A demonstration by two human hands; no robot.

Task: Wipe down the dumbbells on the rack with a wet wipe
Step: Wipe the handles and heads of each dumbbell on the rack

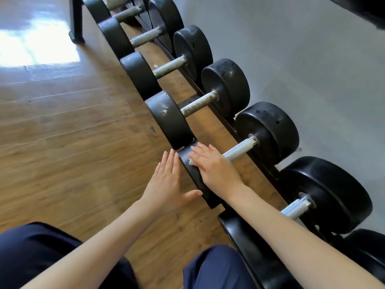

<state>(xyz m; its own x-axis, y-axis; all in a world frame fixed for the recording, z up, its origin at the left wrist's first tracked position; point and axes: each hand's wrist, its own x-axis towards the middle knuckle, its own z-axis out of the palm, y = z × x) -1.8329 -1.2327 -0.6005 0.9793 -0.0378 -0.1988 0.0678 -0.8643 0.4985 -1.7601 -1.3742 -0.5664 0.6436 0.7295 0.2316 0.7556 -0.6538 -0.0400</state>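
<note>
My right hand (216, 170) presses the limp wipe (191, 162) flat onto a heavy dumbbell (193, 174) (stiff, immovable); left hand (166, 180) open, bracing.

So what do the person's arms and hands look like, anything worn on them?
Both forearms are bare, with no sleeves in view. The left hand and right hand wear no gloves, and no rings, watch or wristbands show. Fingernails look short and unpainted. Dark navy clothing covers the knees below.

No legible text, label, brand, number or sign is showing anywhere; the round black rubber dumbbell heads (226, 84) are showing only pale scuffs, and the knurled silver metal handles (239, 149) are bearing no readable marking.
</note>
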